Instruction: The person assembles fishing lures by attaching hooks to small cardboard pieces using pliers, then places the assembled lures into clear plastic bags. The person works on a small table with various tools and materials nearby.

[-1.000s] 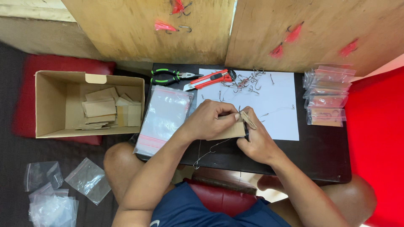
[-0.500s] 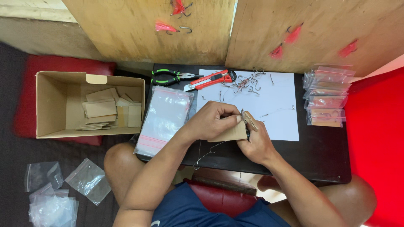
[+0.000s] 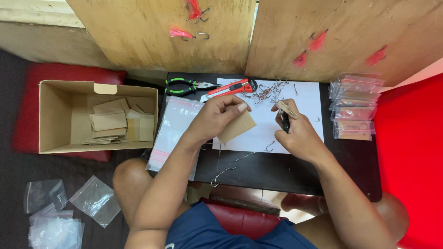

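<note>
The left hand point(image 3: 217, 117) pinches a small brown cardboard card point(image 3: 236, 127) by its upper edge, thumb on top, the card tilted over the white paper sheet point(image 3: 304, 103) on the dark tabletop point(image 3: 286, 168). Just to its right, apart from it, the right hand point(image 3: 295, 129) is closed around a dark slim tool point(image 3: 284, 123), with a pale strip point(image 3: 287, 109) held at its fingertips. A thin wire leader point(image 3: 230, 163) trails from below the left hand toward the person's lap. Beyond both hands lie loose fish hooks point(image 3: 267, 90), a red utility knife point(image 3: 228, 88) and green-handled pliers point(image 3: 187, 86). Left of the left hand lies a clear zip bag point(image 3: 173, 127), then a cardboard box point(image 3: 55, 115) of cards. Filled packets point(image 3: 355, 106) are stacked right of the right hand.
</note>
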